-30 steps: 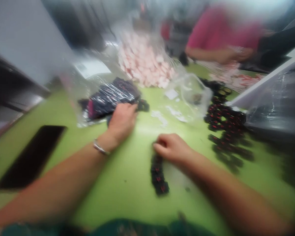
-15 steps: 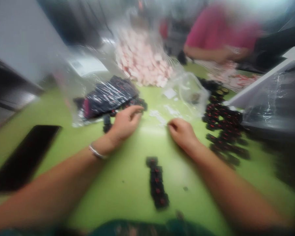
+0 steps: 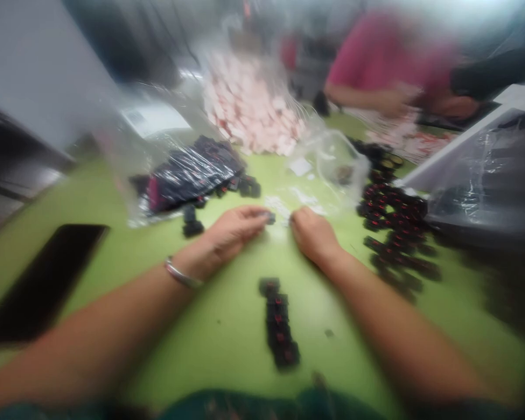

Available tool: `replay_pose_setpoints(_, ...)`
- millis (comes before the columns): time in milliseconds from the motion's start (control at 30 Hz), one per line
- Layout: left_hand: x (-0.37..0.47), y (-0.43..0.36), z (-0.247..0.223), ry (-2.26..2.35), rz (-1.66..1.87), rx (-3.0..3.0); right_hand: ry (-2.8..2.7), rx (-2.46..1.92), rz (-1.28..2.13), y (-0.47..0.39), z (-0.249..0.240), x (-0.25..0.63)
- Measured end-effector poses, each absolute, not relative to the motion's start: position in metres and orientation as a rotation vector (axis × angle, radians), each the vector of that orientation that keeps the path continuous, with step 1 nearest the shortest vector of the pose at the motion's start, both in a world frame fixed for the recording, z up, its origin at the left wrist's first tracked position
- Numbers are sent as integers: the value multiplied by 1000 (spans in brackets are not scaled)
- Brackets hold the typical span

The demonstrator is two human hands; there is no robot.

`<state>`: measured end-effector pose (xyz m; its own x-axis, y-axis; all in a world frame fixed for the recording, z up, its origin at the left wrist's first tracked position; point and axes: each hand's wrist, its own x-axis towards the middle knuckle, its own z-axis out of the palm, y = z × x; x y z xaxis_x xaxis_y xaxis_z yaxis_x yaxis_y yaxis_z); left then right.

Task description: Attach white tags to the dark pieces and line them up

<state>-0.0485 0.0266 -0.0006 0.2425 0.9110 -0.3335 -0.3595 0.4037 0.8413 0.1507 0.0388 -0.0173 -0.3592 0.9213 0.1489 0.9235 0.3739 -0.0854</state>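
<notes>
My left hand pinches a small dark block-like part at its fingertips. Facing it, a short gap away, my right hand is closed, its fingertips down by small white pieces on the green table; blur hides what they grip. Nearer to me lies a row of several black parts with red spots. Left of my left hand sit a couple of loose black parts. Behind them rests a clear plastic bag of black parts.
A dark phone-like slab lies at the left. At the right are a heap of black-and-red parts and a plastic-covered container. A pile of pale pink pieces stands behind. Across the table a person in pink handles pale strands.
My left hand has come away from the black parts by the bag, rightward and toward me, with a small dark part in its fingertips. My right hand has shifted slightly left.
</notes>
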Motion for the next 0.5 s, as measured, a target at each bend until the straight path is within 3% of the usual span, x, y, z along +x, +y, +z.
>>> replay_pose_setpoints(267, -48, 18, 0, 910, 894, 1062, -2076, -1199, 439, 35, -11, 156)
replay_pose_setpoints(500, -43, 13, 1, 725, 896, 822, -2045, -1055, 604, 10, 0, 141)
